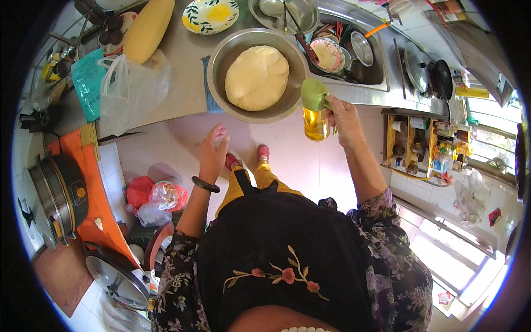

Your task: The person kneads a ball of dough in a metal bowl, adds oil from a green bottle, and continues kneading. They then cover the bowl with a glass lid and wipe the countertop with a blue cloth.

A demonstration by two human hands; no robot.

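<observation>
A large smooth lump of dough (257, 78) lies in a wide stainless steel bowl (258, 117) at the counter's front edge. My right hand (342, 120) grips the handle of a glass oil dispenser (316, 124) with a green plastic top, just right of the bowl. Yellow oil shows inside the glass, and the green top is by the bowl's rim. My left hand (215, 143) hangs in the air below the bowl's left side, fingers loosely bent and apart, holding nothing; a dark bangle is on its wrist. A blue cloth (213, 99) lies partly under the bowl.
Right of the bowl, the sink (379, 79) holds stacked dishes, with a metal basin (309, 20) beside it. A patterned plate (210, 15) sits behind the bowl. A large pale gourd (149, 31) and a plastic bag (132, 89) are on the left. A multi-tier steamer (62, 199) stands far left.
</observation>
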